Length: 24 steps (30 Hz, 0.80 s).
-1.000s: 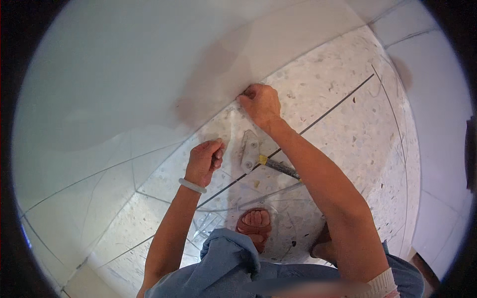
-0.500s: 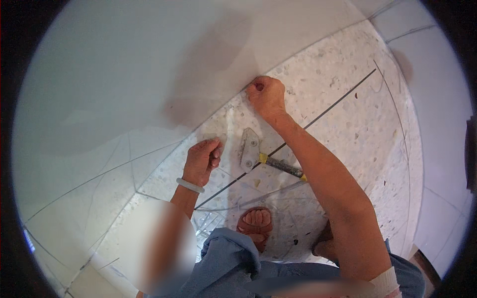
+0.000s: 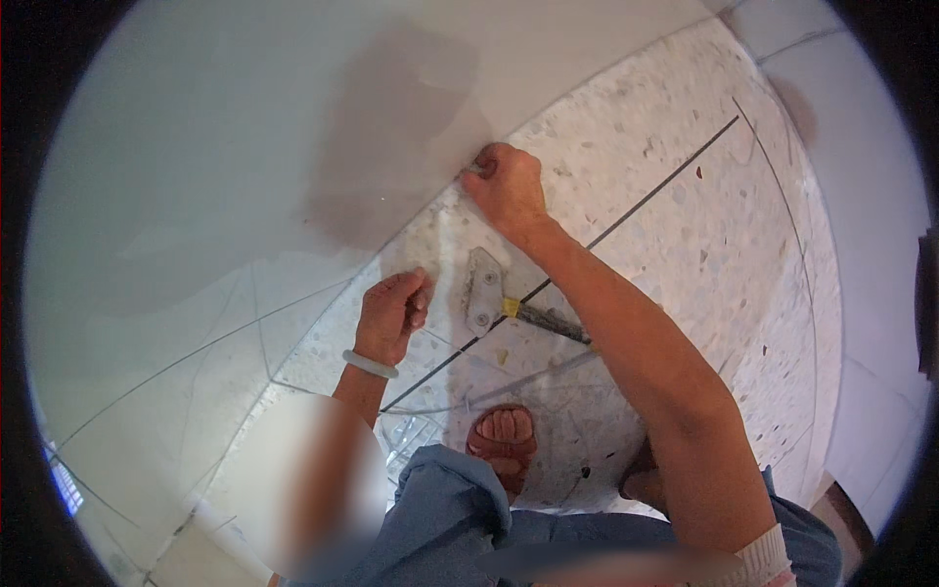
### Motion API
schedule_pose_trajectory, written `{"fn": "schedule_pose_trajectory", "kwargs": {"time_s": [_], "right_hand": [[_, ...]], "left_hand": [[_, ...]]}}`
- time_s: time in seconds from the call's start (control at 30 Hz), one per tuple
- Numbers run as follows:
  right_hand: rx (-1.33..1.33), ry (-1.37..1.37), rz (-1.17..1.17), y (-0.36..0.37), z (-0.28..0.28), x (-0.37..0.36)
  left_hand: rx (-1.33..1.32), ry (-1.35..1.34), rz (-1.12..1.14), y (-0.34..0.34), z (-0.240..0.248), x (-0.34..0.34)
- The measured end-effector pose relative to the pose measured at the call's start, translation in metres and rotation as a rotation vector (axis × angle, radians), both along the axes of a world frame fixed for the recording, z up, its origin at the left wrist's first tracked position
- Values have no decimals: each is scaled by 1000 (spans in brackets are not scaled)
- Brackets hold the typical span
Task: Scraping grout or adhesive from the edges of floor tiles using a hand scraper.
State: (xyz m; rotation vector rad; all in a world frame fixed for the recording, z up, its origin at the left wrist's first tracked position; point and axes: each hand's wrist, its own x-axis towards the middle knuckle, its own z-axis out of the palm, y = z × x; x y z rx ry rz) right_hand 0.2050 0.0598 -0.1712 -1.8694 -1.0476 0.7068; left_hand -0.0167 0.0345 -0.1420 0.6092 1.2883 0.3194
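Observation:
My right hand (image 3: 507, 191) is closed, its curled fingers pressed to the joint where the pale wall (image 3: 235, 127) meets the speckled floor (image 3: 626, 127). Whatever those fingers may pinch is hidden. Lower and to the left, my left hand (image 3: 391, 311) hovers with its fingers bent in and the thumb against them; I cannot make out anything in it. A pale bracelet (image 3: 370, 364) circles that wrist. Between the two forearms lies a scraper-like tool (image 3: 483, 292), with a grey angular head, two screws and a dark handle with yellow at the neck.
A thin dark line (image 3: 665, 183) crosses the floor diagonally, passing by the tool. My sandalled foot (image 3: 503, 440) is planted just below the tool. Pale tiles (image 3: 861, 196) rise at the right. Small dark chips (image 3: 699, 172) are scattered on the floor.
My right hand has slid a little to the left along the wall joint, still closed. The left hand stays nearly in place, and the view has shifted slightly.

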Motion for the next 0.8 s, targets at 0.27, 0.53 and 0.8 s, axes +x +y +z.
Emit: {"fn": "schedule_pose_trajectory", "kwargs": {"time_s": [0.27,0.53,0.8], "right_hand": [[32,70,17,0,-5,6],[46,10,65,-4,-5,2],[96,135,41,-1,-17,4]], "left_hand": [[-19,46,35,-5,10,6],[-24,52,4,-9,7,1],[-11,29,19,-8,5,4]]}}
